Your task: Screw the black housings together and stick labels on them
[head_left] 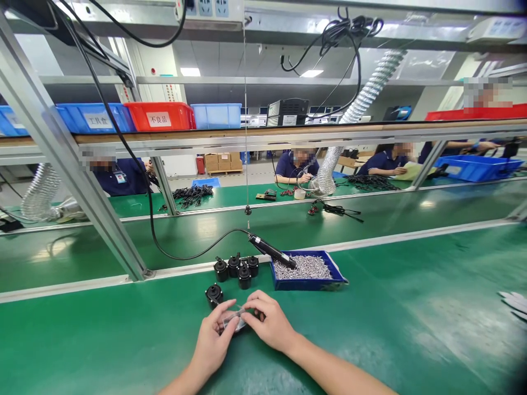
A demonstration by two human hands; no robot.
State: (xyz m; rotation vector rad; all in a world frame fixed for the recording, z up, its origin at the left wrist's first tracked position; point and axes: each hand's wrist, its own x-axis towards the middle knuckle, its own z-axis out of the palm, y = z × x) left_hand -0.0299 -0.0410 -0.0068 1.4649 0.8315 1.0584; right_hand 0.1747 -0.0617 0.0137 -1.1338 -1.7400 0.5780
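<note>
My left hand (214,336) and my right hand (267,321) meet low in the middle of the view. Between their fingertips is a small, clear and greyish piece that looks like plastic (235,317); its exact kind I cannot make out. Both hands are closed on it, and the fingers cover part of it. Just beyond my left fingertips stands a round black motor-like part (214,295). Several similar black parts (244,275) stand in a cluster behind it. To their right, a blue tray (308,285) holds many small silvery screws, with a black electric screwdriver (269,248) resting over its left side.
The screwdriver's cable (193,258) loops across to the left. A metal post (94,208) rises at the left of the green bench (391,329). White gloves (514,302) lie at the right edge. Across a conveyor-like green strip (230,219), several co-workers sit.
</note>
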